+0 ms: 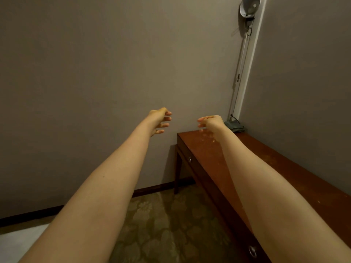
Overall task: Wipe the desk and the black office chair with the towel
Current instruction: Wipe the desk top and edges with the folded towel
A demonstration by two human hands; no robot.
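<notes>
A long reddish-brown wooden desk [269, 168] runs along the right wall into the corner. A crumpled grey-green towel [234, 127] lies at the desk's far end in the corner. Both my arms are stretched forward. My left hand [159, 120] hangs in the air in front of the wall, left of the desk, fingers loosely curled and holding nothing. My right hand [209, 122] hovers above the desk's far left corner, fingers relaxed, empty, a little left of the towel. The black office chair is not in view.
A tall metal lamp [245, 44] stands in the corner behind the towel, its shade high up. The desk front has round drawer knobs [190, 159]. Patterned carpet [167, 224] covers the floor left of the desk. Grey walls close the corner.
</notes>
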